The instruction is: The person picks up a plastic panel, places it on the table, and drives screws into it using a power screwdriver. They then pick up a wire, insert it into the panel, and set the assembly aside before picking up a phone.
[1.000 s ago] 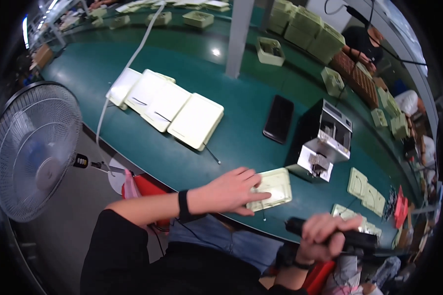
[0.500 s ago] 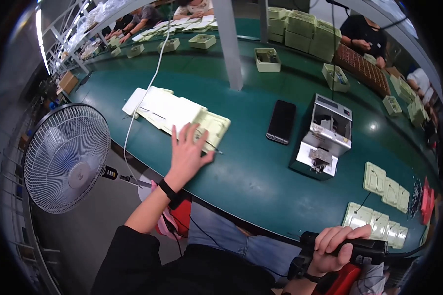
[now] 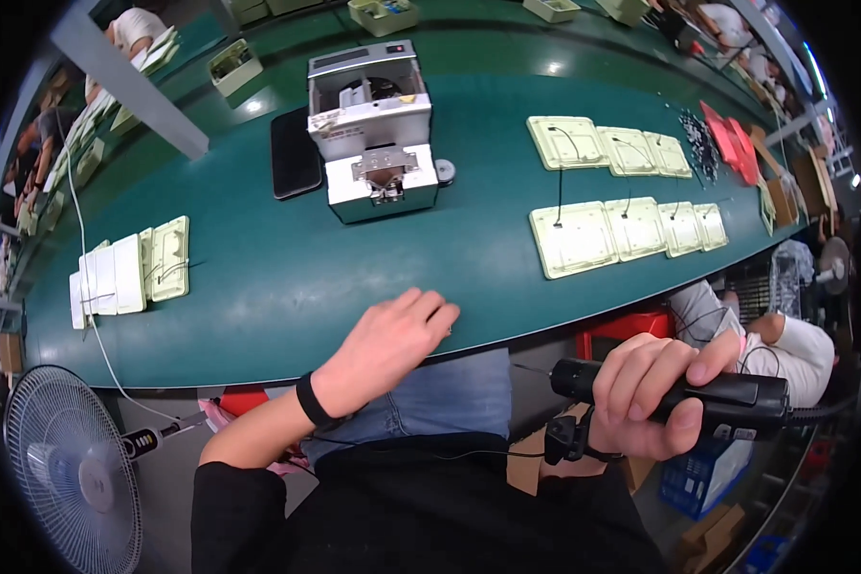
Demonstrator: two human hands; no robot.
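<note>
My right hand [image 3: 655,392] is wrapped round a black electric screwdriver [image 3: 727,397], held level past the table's front edge, its thin bit pointing left and its cord trailing right. My left hand [image 3: 397,335] hovers at the front edge with fingers curled together; whatever lies under them, if anything, is hidden. Farther right on the table, pale green plastic covers with short black wires lie in two overlapping rows, the far row [image 3: 566,143] and the near row [image 3: 576,239]. At the left lies another overlapping stack of pale covers [image 3: 169,260].
A metal screw feeder [image 3: 368,124] stands at the back middle, beside a black phone [image 3: 295,158]. Small dark parts [image 3: 698,143] and a red piece [image 3: 732,143] lie at the far right. A fan [image 3: 72,474] stands front left; a grey post [image 3: 129,81] rises behind.
My left hand has left the pale covers at the left and come right, its fingers now curled. The view has swung right. My right hand still grips the screwdriver, now raised.
</note>
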